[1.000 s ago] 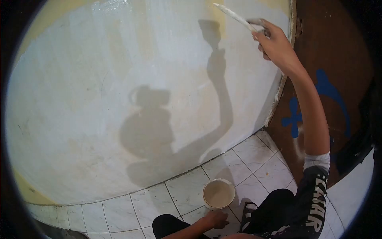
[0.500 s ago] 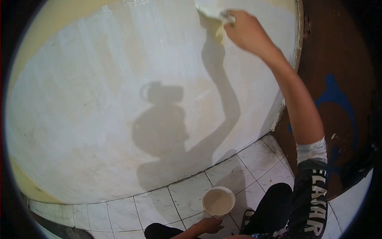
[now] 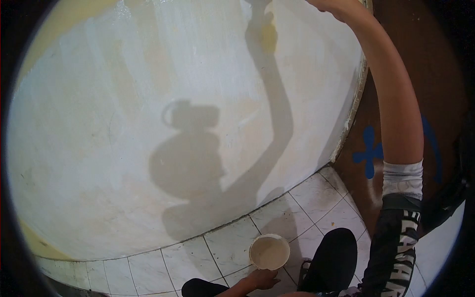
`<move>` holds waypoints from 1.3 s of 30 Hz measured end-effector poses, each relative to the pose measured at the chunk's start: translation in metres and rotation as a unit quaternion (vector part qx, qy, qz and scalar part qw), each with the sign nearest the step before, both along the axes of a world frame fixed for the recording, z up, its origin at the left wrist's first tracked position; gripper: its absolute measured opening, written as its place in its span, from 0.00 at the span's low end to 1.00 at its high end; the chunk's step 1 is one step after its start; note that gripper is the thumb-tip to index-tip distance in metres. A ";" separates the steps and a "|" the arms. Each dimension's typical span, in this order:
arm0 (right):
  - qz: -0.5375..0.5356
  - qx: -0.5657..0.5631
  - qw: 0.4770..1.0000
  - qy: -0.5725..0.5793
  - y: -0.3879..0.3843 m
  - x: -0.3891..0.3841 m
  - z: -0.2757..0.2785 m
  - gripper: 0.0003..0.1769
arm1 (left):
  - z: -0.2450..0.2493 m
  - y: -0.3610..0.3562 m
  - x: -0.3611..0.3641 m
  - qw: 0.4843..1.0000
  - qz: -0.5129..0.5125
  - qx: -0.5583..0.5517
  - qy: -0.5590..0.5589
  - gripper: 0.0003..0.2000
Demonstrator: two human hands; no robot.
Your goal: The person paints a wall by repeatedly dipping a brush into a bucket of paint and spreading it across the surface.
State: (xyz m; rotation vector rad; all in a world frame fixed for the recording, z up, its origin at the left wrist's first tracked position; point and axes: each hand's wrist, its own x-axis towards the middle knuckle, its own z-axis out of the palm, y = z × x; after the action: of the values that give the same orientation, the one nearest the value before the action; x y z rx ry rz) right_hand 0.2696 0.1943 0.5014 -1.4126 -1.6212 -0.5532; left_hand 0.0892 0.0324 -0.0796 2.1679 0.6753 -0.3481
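My right hand (image 3: 327,6) is raised to the top edge of the head view, with its fingertips cut off. The paintbrush it gripped half a second ago is out of frame now. Before it stands a wall (image 3: 198,74) with wet-looking white paint over yellow. Low in the view, my left hand (image 3: 263,279) is closed at the near rim of a small round bucket (image 3: 269,251). Pale paint shows inside the bucket. Part of the left fingers is hidden.
White floor tiles (image 3: 188,257) meet the wall's foot. At the right stands a brown panel (image 3: 396,74) with blue markings, beside a rough wall edge (image 3: 354,119). My bent knee (image 3: 339,252) is near the bucket. My shadow (image 3: 185,163) falls on the wall.
My right hand has moved up and to the right, carrying the paintbrush out of view. The view has shifted slightly. My left hand stays at the bucket.
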 end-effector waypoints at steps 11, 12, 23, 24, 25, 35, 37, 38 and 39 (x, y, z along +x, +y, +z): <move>0.120 -0.068 0.990 -0.010 0.055 0.048 -0.198 0.22 | 0.026 -0.010 -0.010 0.999 0.010 0.040 0.006 0.22; 0.118 -0.139 0.983 0.004 0.046 0.049 -0.202 0.22 | 0.020 -0.010 -0.010 0.999 0.006 0.041 0.002 0.22; 0.009 -0.082 0.995 0.063 0.007 0.019 -0.004 0.23 | -0.004 -0.007 -0.004 0.999 0.011 0.003 0.051 0.24; 0.016 -0.051 0.997 0.051 0.030 0.024 0.011 0.23 | -0.010 -0.004 -0.003 0.999 0.006 0.008 0.047 0.25; 0.023 -0.022 0.999 0.040 0.037 0.016 0.015 0.23 | -0.005 -0.004 -0.003 0.999 0.006 0.014 0.046 0.25; 0.169 -0.149 0.974 0.021 0.055 0.033 -0.212 0.21 | 0.008 -0.018 -0.018 0.992 0.091 0.049 -0.078 0.21; 0.171 -0.190 0.967 0.022 0.043 0.040 -0.229 0.22 | 0.010 -0.024 -0.017 0.985 0.114 0.050 -0.119 0.18; 0.160 -0.235 0.958 0.035 0.036 0.043 -0.227 0.23 | 0.013 -0.018 -0.013 0.994 0.057 0.064 -0.065 0.20; 0.150 -0.278 0.948 0.047 0.026 0.042 -0.222 0.24 | 0.018 -0.014 -0.011 0.997 -0.001 0.078 -0.011 0.22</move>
State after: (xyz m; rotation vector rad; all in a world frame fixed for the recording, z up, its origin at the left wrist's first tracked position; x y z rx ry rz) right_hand 0.3116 0.2205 0.2790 -1.5090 -1.9547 0.1674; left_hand 0.0782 0.0188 -0.0614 2.3168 0.7093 -0.2794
